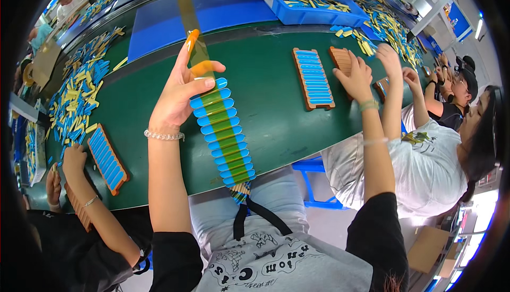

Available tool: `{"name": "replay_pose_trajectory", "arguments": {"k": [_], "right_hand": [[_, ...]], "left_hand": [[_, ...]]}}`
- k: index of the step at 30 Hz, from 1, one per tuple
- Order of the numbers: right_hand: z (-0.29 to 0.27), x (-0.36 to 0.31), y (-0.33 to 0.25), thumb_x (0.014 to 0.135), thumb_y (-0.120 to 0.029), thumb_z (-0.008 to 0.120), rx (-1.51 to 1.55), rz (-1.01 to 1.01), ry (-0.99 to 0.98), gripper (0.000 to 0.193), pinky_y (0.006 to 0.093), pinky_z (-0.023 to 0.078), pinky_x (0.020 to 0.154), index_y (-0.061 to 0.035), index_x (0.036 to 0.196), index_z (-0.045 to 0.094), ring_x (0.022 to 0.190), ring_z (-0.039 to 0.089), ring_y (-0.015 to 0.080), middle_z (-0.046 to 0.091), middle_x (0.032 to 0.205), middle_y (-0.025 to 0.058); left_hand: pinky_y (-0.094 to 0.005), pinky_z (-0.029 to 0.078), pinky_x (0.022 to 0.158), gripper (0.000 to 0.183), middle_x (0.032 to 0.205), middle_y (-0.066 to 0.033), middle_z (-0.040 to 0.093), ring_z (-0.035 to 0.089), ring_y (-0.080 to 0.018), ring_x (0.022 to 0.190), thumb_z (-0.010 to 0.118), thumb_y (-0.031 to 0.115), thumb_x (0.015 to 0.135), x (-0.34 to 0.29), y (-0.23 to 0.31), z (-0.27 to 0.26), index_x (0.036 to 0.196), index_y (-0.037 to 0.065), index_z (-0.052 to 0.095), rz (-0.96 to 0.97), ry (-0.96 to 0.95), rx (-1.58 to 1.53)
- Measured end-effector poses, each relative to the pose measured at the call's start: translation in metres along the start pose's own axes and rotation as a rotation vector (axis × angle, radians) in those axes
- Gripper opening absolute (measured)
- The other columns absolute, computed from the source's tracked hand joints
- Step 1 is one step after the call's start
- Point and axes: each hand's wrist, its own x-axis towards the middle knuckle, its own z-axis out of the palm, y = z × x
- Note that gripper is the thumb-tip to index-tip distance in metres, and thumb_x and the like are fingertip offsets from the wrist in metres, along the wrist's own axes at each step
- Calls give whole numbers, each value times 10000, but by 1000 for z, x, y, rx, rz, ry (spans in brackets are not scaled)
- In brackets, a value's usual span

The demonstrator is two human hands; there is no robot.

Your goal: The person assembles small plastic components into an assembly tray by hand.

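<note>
My left hand [178,92] pinches a strip of yellow see-through tape [186,5] at the top end of a row of blue flat sticks [223,132]. The sticks lie side by side, joined down their middle by the tape, and hang over the table's near edge toward my lap. Orange shows on my raised index fingertip. From the hand, the tape runs up and away past the far edge. My right hand [355,79] grips a brown ridged tray [340,59], whose lower part it hides. Left of that tray lies another brown tray [313,79], its grooves filled with blue sticks.
Piles of loose blue and yellow sticks lie at left [74,103] and far right [393,31]. A blue bin [313,5] of sticks stands at the back. Co-workers sit close on both sides; a filled tray [108,159] lies by the left one. The green table [265,79] spans between.
</note>
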Motion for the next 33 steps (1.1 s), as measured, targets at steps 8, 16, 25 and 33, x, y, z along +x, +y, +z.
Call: {"name": "replay_pose_trajectory", "arguments": {"k": [8,16,25,33], "right_hand": [[-12,-106,-94,770,-390,773,103,-194,-16,969,434,371,971,3,1510,285,1096,484,364,547,1229,205],[6,-123,-157,724,-303,794,263,-452,-3,953,433,383,914,-2,1494,320,1021,471,353,534,1207,195],[13,-139,-220,791,-259,753,455,-598,-245,773,464,387,960,-46,1450,410,1101,458,394,490,1278,208],[-17,-92,-258,958,-191,655,1408,-4,-709,243,267,505,806,-7,1117,652,897,649,117,694,975,57]], "left_hand": [[-313,556,745,705,1152,-147,648,623,-147,856,589,265,981,2,2,7,1572,200,209,0,96,34],[-295,549,755,609,1109,-142,668,644,-142,868,515,341,1026,8,2,0,1551,167,259,40,36,-51],[-319,562,824,586,1097,-155,676,679,-198,1005,519,336,1025,7,1,0,1531,134,304,17,111,-77],[-292,533,751,684,1047,-93,692,680,-167,841,655,369,950,4,6,-2,1511,106,367,-32,142,151]]}}
